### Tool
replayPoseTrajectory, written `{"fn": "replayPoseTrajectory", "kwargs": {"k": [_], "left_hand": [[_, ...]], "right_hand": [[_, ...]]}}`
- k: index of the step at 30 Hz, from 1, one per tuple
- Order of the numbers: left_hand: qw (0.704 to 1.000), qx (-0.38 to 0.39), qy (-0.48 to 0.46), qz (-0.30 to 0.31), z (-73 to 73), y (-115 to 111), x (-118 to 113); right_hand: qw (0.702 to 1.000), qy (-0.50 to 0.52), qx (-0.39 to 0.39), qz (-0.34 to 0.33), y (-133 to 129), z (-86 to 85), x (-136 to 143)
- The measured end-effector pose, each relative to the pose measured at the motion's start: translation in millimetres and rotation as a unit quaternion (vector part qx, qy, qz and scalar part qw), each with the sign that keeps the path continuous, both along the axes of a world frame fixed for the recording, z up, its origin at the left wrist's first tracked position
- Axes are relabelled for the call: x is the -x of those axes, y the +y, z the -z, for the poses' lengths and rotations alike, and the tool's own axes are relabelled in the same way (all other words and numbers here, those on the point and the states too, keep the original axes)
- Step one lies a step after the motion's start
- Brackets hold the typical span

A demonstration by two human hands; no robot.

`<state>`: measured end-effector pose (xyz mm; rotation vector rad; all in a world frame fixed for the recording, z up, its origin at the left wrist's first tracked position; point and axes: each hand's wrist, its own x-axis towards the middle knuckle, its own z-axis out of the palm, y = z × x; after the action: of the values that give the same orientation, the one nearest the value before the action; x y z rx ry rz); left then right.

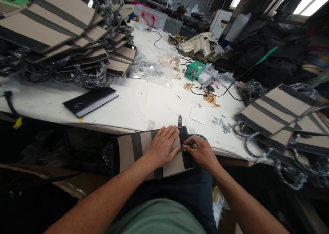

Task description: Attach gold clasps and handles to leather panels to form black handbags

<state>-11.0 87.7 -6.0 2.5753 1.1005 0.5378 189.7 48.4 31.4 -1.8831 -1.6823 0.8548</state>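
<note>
Panel under flat left hand

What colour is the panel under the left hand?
The panel is beige with dark bands, as the head view shows.

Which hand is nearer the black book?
Left. The left hand rests on the panel, right of the black book; the right hand is farther right, at the panel's dark end.
</note>
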Motion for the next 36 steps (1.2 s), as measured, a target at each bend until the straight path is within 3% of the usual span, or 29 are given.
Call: {"fn": "replayPoseTrajectory", "kwargs": {"k": [10,20,29,36], "left_hand": [[1.0,0.004,-0.001,0.002,0.8,0,0],[1.0,0.002,-0.01,0.001,-0.3,1,0],[1.0,0.0,-0.004,0.002,-1.0,1,-1],[1.0,-0.002,-0.01,0.002,-0.4,1,-1]], "right_hand": [[0.995,-0.075,-0.057,-0.028,-4,7.2,-1],[0.997,-0.068,-0.048,0.009,-12,10.2,1],[0.994,-0.044,-0.082,-0.056,-19,11.8,-5],[0.995,-0.059,-0.066,-0.038,-21,15.0,-4]]}}
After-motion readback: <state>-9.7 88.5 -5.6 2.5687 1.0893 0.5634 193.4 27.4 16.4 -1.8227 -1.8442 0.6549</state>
